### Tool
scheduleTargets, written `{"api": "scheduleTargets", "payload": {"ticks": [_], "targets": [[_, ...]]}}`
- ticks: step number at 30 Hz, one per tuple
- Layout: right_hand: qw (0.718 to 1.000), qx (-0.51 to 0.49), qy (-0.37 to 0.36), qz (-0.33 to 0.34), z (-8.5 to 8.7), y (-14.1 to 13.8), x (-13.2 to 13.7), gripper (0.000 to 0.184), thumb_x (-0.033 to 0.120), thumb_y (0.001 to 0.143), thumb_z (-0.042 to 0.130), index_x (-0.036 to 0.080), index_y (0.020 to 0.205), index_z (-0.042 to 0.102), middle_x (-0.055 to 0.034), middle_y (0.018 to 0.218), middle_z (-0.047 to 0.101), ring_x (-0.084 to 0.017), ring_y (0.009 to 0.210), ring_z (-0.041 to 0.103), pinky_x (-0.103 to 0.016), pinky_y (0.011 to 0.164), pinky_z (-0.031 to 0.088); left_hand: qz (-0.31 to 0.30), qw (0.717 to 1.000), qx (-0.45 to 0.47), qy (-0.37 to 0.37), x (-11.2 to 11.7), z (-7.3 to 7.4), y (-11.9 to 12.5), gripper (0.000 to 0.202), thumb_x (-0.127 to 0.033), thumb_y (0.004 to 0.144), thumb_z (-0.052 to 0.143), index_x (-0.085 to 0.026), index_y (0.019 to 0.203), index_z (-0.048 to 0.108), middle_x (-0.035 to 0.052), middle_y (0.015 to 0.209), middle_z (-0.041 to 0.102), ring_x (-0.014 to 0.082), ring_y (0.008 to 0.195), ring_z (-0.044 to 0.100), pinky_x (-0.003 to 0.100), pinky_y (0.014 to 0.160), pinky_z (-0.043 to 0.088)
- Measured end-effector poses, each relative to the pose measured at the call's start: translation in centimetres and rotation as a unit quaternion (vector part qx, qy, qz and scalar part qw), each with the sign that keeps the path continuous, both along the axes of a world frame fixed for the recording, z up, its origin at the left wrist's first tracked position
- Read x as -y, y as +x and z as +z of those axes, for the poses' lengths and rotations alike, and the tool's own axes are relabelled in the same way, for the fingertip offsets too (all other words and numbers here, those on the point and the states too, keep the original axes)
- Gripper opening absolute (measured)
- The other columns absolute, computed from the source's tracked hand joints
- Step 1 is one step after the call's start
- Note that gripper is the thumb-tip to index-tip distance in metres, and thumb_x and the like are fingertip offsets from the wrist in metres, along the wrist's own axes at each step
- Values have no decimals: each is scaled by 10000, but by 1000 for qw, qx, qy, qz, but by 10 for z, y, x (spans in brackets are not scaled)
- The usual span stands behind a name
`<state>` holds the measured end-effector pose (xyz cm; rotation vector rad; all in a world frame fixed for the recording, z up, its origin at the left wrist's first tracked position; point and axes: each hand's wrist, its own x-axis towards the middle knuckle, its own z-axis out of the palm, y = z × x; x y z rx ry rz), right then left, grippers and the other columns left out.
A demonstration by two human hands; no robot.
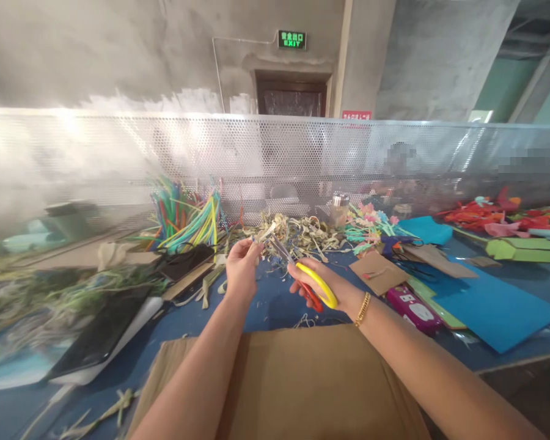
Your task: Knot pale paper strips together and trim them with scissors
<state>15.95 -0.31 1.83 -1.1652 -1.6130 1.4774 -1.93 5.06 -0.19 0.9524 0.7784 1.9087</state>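
Scissors [305,270] lie just right of the left hand [241,266], their long axis slanting away and leftward, blades towards its fingertips. The right hand [333,280] wraps the handles, one yellow loop, one red, smooth and rounded; the gap between the slim metal blades is too small to judge. The left pinches closed on what looks like a pale strip [268,231], blending into the crinkly, curling scrap heap [309,229] beyond. Nearest the body, flat brown cardboard [311,385]; behind everything, a shiny perforated panel [211,146].

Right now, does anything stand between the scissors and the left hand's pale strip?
Nothing visible: the scissors, held in the right hand, point toward the left hand and its pale strip; the scrap heap lies beyond.
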Motion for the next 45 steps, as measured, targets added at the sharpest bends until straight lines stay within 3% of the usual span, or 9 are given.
{"api": "scheduleTargets", "payload": {"ticks": [11,25,29,33,40,45], "targets": [[997,-42,27,-55,2,-10,-8,470,643,753,621,199,857,510,39,580,569,-61,363,463,-159,271,361,-20,997,-62,-29,7,2,8,289,-263,596,794,-187,744,557,-82,539,509,46,449,407,184,446,276],[996,-34,39,-77,0,-7,-10,446,562,710,711,201,846,487,63,535,530,-46,344,414,-147,275,314,-55,997,-47,-19,6,2,8,304,-240,579,814,-185,743,564,-100,513,475,33,419,372,179,440,285],[992,-61,49,-103,-4,-4,-11,465,599,715,681,208,856,474,68,534,524,-49,356,415,-146,296,329,-48,998,-8,-49,7,4,8,366,-224,528,840,-182,793,592,-69,641,589,41,517,519,160,506,385],[992,-77,49,-92,-7,4,-3,471,646,747,613,217,879,469,61,587,549,-53,375,446,-157,326,378,-81,994,45,-63,5,4,4,390,-184,526,836,-176,842,607,-37,736,637,71,604,603,184,595,489],[998,50,32,2,-4,35,17,490,654,756,601,208,943,524,38,664,610,-40,377,451,-147,315,355,-132,981,26,-142,2,3,-4,292,-215,567,802,-166,674,535,-15,675,620,144,652,665,250,623,556],[979,199,33,30,1,58,12,558,621,695,687,204,1054,595,2,709,659,-46,406,468,-159,345,356,-158,973,-32,-167,2,0,-4,326,-246,525,834,-162,652,546,-20,642,604,120,607,626,258,632,545]]}}
